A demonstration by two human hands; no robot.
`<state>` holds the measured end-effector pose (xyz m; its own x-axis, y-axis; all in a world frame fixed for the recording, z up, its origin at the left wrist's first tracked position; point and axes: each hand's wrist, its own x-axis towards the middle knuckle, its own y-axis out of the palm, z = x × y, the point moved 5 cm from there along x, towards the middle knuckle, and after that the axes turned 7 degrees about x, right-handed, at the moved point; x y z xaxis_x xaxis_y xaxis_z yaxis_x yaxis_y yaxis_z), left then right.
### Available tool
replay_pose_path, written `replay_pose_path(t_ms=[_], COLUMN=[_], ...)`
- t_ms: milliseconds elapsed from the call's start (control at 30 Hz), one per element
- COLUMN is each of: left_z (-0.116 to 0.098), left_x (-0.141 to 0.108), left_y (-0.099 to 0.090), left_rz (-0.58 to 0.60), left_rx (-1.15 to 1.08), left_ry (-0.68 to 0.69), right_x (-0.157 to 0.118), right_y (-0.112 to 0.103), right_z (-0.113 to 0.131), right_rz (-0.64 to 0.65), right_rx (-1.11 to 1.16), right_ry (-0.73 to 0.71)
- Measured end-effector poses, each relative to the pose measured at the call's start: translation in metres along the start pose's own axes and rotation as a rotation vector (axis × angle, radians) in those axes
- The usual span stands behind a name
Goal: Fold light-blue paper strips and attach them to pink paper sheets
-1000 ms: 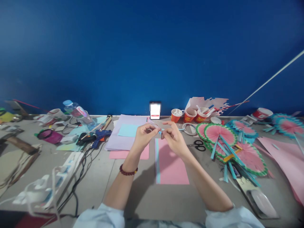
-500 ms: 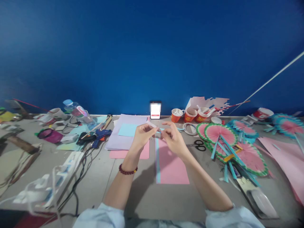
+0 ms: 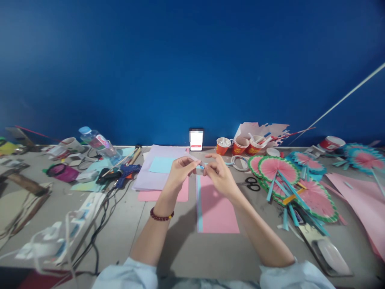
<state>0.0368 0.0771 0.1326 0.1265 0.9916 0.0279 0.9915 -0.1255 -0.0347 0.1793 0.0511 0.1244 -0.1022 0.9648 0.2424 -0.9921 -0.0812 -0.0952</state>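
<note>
Above the far end of the pink sheet [image 3: 219, 208], my two hands meet. My left hand [image 3: 182, 170] is closed in a pinch on a slim whitish tube [image 3: 190, 157] whose exact kind I cannot make out; a bit of blue shows toward its right end. Thumb and fingers of my right hand [image 3: 218, 170] pinch that right end, and the fingertips hide part of it. Under my hands, a light blue strip [image 3: 200, 212] runs along the left edge of the pink sheet.
Left lie lilac sheets [image 3: 147, 176] with a light blue piece [image 3: 161, 164], a blue glue gun [image 3: 128, 172], a bottle [image 3: 100, 142] and a power strip [image 3: 80, 220]. A phone [image 3: 196, 144] stands behind. Right are scissors [image 3: 252, 184], paper cups [image 3: 240, 146] and watermelon-patterned paper fans [image 3: 279, 170].
The blue part between my fingertips shows more plainly now, and the fingertips have shifted slightly around the tube. Both hands stay in nearly the same place.
</note>
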Motion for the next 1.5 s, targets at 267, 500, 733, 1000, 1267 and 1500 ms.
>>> replay_pose_path(t_ms=[267,500,733,1000,1267,1500], left_z=[0.006,-0.002,-0.004,-0.009,-0.001,-0.001], left_x=[0.003,0.001,-0.002,-0.004,-0.004,-0.003], left_y=[0.002,0.005,0.012,0.012,0.013,0.013], left_rz=[-0.022,-0.020,-0.039,-0.054,-0.059,-0.064], left_rx=[-0.098,-0.011,0.078,0.090,0.025,-0.043], left_ry=[0.012,0.074,0.194,0.337,0.150,0.054], right_x=[-0.001,-0.002,-0.005,-0.005,-0.003,-0.001], right_y=[-0.001,-0.004,-0.005,-0.002,0.000,0.000], right_z=[0.004,0.012,0.017,0.017,0.011,0.008], right_rz=[-0.004,-0.059,-0.099,-0.075,-0.047,-0.032], right_rx=[0.015,-0.040,-0.099,-0.056,-0.030,-0.019], right_ry=[-0.013,-0.066,-0.087,-0.096,-0.084,-0.100])
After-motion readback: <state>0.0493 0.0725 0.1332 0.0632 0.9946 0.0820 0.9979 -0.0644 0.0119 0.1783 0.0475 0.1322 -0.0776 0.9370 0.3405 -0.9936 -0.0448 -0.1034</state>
